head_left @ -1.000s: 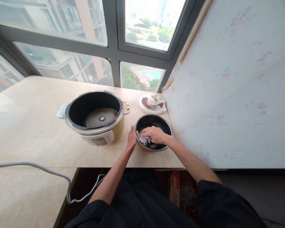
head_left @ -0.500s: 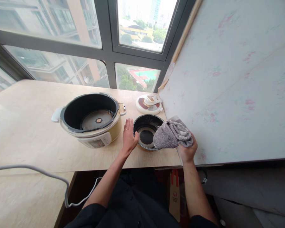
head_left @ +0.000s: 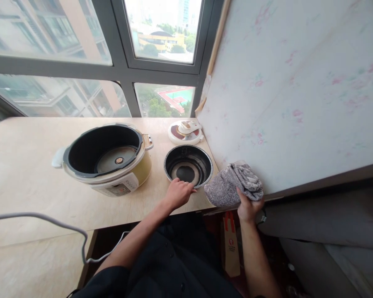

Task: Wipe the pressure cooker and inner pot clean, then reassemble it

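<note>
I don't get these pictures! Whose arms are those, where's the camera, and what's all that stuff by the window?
There's no robot here. Those arms belong to a person wearing a camera on their head, so every picture looks forward and down, much as they would see it.

The right hand holds a bunched, speckled gray cloth. The left hand is at the near rim of a round black pot; its fingertips are partly hidden.

All on the pale counter, the pot sits between the hands and a white-and-brown lid. To the left stands a big cooker, open on top.
</note>
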The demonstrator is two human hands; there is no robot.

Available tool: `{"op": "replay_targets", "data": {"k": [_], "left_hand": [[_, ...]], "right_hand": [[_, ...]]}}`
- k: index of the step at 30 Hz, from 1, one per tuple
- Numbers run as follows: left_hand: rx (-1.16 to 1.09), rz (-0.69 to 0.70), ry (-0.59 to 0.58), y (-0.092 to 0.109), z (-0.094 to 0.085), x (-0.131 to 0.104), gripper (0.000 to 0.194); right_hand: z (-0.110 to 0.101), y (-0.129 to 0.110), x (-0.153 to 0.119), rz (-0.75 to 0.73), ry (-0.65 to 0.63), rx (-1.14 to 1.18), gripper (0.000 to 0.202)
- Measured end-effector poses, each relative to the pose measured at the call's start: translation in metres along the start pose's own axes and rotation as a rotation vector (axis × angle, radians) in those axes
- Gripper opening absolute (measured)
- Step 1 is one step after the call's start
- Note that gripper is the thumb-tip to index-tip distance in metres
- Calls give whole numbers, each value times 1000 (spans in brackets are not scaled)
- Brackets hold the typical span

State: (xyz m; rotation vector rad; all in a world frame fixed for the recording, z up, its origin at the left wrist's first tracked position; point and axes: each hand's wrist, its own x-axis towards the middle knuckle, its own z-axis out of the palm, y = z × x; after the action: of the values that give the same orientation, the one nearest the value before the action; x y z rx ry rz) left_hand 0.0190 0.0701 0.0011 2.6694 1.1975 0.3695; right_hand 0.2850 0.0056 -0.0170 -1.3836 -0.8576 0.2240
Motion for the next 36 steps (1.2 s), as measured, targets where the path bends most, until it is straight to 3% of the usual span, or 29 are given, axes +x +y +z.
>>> {"op": "replay_targets", "data": {"k": [2, 7, 10, 13, 15, 20, 25, 31, 36], "left_hand": [[3, -4, 44, -5, -6, 2, 40], [-34, -80, 152, -22, -30, 14, 35], [-79, -121, 179, -28, -43, 23, 34], [-99, -173, 194, -31, -51, 30, 34], [-118, -192, 199, -35, -55, 32, 32], [-201, -209, 253, -50, -61, 34, 37], [-317, -315, 371, -63, -62, 31, 52], [-443, -384, 445, -71, -59, 24, 60], [-390, -406, 552, -71, -50, 26, 61]], "right_hand": [[0, 2, -4, 0, 67, 2, 53], [13, -2, -13, -21, 56, -58, 54], [40, -15, -25, -115, -16, -42, 50], [77, -33, -41, -319, -221, -64, 42], [101, -42, -49, -477, -304, -125, 47], [139, -53, -45, -587, -284, -113, 58], [152, -39, -12, -507, -271, 7, 52], [157, 9, 51, -86, -358, 119, 47], [173, 45, 85, 28, -448, 169, 37]]}}
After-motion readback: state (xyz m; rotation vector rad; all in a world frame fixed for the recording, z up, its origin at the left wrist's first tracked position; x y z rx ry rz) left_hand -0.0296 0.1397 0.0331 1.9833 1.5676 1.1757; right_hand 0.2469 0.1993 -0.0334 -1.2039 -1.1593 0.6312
